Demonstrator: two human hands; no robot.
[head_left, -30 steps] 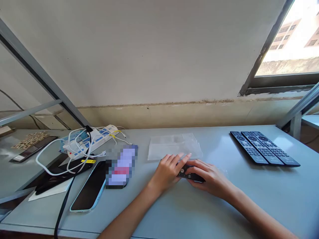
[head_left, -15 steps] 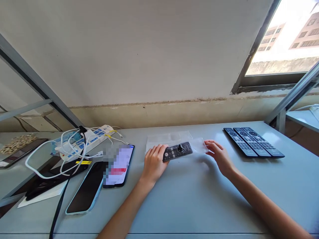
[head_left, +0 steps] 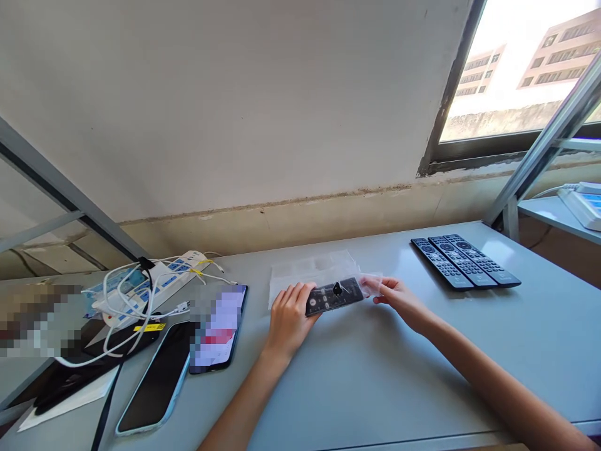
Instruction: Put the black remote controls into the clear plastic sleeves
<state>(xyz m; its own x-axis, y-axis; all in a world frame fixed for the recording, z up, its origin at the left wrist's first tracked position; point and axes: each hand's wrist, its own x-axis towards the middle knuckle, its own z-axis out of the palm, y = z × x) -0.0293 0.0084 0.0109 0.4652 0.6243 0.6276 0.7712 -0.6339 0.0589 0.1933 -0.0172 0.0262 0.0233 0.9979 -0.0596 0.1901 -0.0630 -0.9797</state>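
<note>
My left hand [head_left: 290, 321] is closed around one end of a black remote control [head_left: 331, 297], which sits inside a clear plastic bag. The remote is tilted, its buttons facing up and partly covered by my fingers. At its other end, the bag's loose flap [head_left: 372, 284] is pinched between the fingers of my right hand [head_left: 404, 302]. Behind the remote, flat clear plastic bags [head_left: 307, 268] lie on the desk. Three black remote controls [head_left: 462, 263] rest side by side to the right of my right hand.
To the left lie a phone with a lit screen [head_left: 220, 332], a dark phone in a light blue case [head_left: 157, 379] and a power strip [head_left: 173, 275] tangled with white cables. Metal frame bars [head_left: 544, 144] rise at both sides of the grey desk [head_left: 375, 388]; a wall stands behind.
My right hand has moved left towards the remote, bringing the bag's flap closer to the remote's end. My left hand keeps its hold. The camera view has shifted and tilted slightly.
</note>
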